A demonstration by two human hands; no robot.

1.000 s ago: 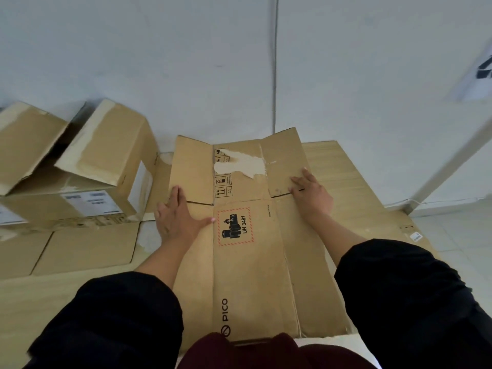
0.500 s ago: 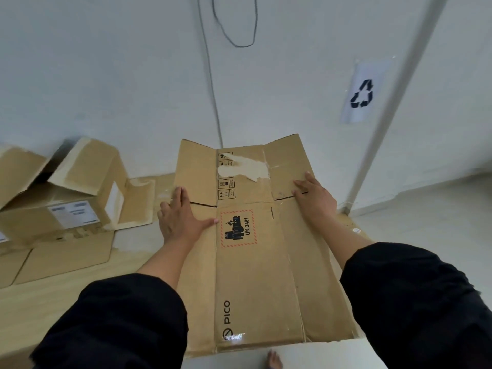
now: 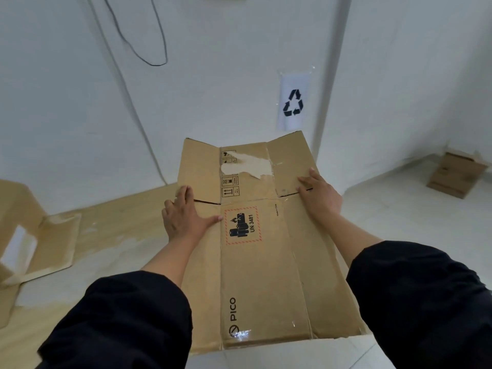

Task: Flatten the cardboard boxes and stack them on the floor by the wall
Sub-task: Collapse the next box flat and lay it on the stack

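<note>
A flattened brown cardboard box (image 3: 266, 275), printed with "PICO" and a red-framed "UN 3481" battery label, is held out in front of me, lifted off the floor. Its far flaps are spread open and one has a torn pale patch. My left hand (image 3: 186, 214) grips the box's left edge, thumb lying across its top face. My right hand (image 3: 319, 195) grips the right edge at the slit between flap and panel. Black sleeves cover both forearms.
Flat cardboard sheets (image 3: 114, 227) lie on the floor along the wall at left, beside a standing box (image 3: 24, 235) with open flaps. A small box (image 3: 458, 177) sits in the far right corner. A recycling sign (image 3: 292, 102) and a loose cable (image 3: 133, 46) hang on the wall.
The flattened box has come up off the cardboard pile with both hands holding the same spots. My view has swung right and upward, bringing the recycling sign and corner box into sight.
</note>
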